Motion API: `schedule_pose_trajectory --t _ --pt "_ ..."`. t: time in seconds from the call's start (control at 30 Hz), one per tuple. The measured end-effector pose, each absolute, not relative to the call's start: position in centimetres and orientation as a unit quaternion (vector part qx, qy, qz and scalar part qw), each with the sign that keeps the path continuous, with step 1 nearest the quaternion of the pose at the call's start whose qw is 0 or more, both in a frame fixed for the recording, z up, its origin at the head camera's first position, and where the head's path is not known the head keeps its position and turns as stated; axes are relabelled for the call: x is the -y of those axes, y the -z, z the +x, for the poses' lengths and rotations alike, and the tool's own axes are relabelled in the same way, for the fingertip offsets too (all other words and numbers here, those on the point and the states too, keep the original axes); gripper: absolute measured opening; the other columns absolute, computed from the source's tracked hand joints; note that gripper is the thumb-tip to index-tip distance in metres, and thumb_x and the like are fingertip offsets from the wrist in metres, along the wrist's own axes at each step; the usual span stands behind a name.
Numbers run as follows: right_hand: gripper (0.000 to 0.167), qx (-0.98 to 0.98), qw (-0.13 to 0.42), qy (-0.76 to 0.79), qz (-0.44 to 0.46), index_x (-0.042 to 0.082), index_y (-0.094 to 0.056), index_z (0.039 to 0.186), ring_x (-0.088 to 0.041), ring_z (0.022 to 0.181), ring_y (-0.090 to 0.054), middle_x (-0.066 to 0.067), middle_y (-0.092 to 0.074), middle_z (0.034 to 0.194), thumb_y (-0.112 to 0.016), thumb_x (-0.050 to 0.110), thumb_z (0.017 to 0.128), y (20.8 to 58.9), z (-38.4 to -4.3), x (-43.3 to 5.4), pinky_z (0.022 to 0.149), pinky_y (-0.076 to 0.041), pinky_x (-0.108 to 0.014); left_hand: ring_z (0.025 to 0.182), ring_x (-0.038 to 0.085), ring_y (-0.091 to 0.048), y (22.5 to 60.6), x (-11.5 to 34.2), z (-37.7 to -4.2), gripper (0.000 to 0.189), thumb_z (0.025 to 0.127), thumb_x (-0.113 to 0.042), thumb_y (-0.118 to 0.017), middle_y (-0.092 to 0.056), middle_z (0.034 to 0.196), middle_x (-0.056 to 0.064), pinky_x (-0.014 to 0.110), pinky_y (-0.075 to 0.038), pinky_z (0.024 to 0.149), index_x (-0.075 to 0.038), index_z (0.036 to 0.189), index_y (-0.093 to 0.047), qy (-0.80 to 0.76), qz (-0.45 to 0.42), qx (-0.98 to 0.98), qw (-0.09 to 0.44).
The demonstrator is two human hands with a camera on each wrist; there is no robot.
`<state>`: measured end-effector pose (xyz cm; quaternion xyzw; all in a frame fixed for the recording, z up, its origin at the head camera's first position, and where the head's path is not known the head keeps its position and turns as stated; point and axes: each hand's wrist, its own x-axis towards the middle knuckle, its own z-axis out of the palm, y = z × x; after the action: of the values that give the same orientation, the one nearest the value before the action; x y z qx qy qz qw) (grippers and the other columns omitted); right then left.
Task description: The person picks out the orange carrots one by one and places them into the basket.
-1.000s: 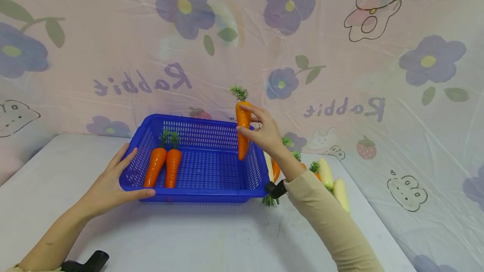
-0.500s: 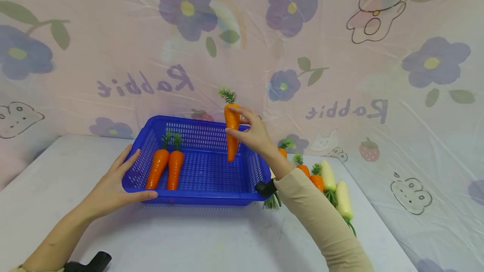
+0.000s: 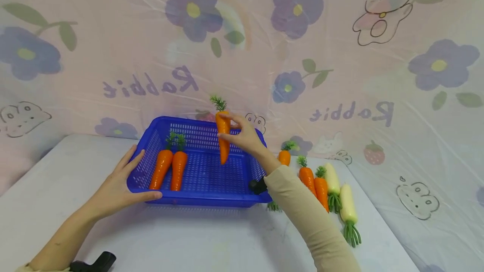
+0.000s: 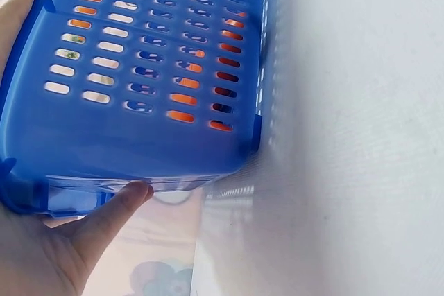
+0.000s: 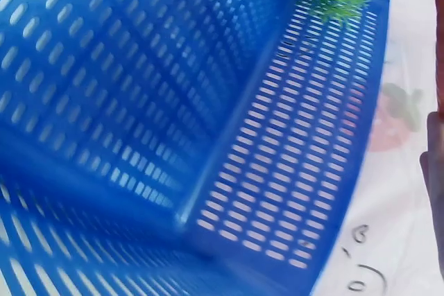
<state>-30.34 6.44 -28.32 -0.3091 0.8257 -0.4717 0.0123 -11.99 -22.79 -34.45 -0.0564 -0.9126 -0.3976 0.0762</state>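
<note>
In the head view my right hand (image 3: pixel 245 137) pinches an orange carrot (image 3: pixel 223 127) by its upper part between thumb and fingers. It hangs nearly upright over the inside of a blue plastic basket (image 3: pixel 211 199), green top upward, apart from the floor. At the basket's left end my left hand (image 3: pixel 113 188) grips the rim, thumb along the front corner. A left carrot (image 3: pixel 161 169) and a right carrot (image 3: pixel 179 171) lie side by side inside, tops toward the back. The left wrist view shows the thumb (image 4: pixel 114 220) against the basket's slotted wall (image 4: pixel 125 129).
Right of the basket lie several more carrots (image 3: pixel 306 178) and white radishes (image 3: pixel 348 205) with green tops, partly behind the right sleeve (image 3: pixel 302 217). Green stalks (image 3: pixel 274 206) poke out by the basket's right front corner. A patterned curtain (image 3: pixel 242 66) hangs behind the white table (image 3: pixel 196 238).
My right hand has carried the carrot left and slightly down, from the basket's right end toward its middle. More vegetables at right have come into sight. The left hand keeps its hold.
</note>
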Motion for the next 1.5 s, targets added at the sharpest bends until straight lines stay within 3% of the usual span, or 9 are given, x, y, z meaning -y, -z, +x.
schedule_pose_trajectory --t 0.27,0.47,1.17,1.5 --pt "0.057 -0.84 0.024 0.451 -0.301 0.018 -0.054 0.136 -0.034 0.115 -0.057 -0.01 -0.05 0.136 -0.074 0.021 0.083 29.8 -30.5 -6.2 0.086 -0.057 -0.04 0.139 0.058 -0.008 34.4 22.3 -12.0 0.114 0.071 -0.04 -0.082 0.007 0.162 0.012 0.082 -0.021 0.093 -0.009 0.155 -0.012 0.4 -0.053 0.912 0.074" --pt "0.057 -0.851 0.037 0.435 -0.292 0.023 -0.055 0.135 -0.031 0.115 -0.058 -0.007 -0.05 0.136 -0.076 0.023 0.082 30.0 -30.4 -5.8 0.077 -0.059 -0.035 0.139 0.058 -0.009 34.3 22.4 -12.0 0.114 0.071 -0.041 -0.082 0.008 0.162 0.011 0.082 -0.021 0.093 -0.009 0.155 -0.011 0.395 -0.05 0.915 0.072" --pt "0.058 -0.84 0.166 0.396 -0.331 0.023 -0.054 0.137 -0.034 0.117 -0.057 -0.007 -0.047 0.142 -0.074 0.023 0.083 32.1 -31.1 -4.1 0.084 -0.058 -0.037 0.138 0.059 -0.011 34.3 22.7 -12.1 0.115 0.071 -0.044 -0.081 0.009 0.162 0.011 0.082 -0.024 0.093 -0.01 0.155 -0.01 0.386 -0.041 0.919 0.067" --pt "0.054 -0.821 0.23 0.402 -0.335 0.021 -0.055 0.135 -0.023 0.096 -0.066 -0.01 -0.052 0.133 -0.074 0.02 0.084 32.8 -30.9 -3.1 0.085 -0.058 -0.044 0.139 0.058 -0.01 34.4 22.8 -12.0 0.115 0.071 -0.042 -0.082 0.008 0.162 0.011 0.081 -0.023 0.094 -0.009 0.155 -0.011 0.391 -0.042 0.917 0.072"
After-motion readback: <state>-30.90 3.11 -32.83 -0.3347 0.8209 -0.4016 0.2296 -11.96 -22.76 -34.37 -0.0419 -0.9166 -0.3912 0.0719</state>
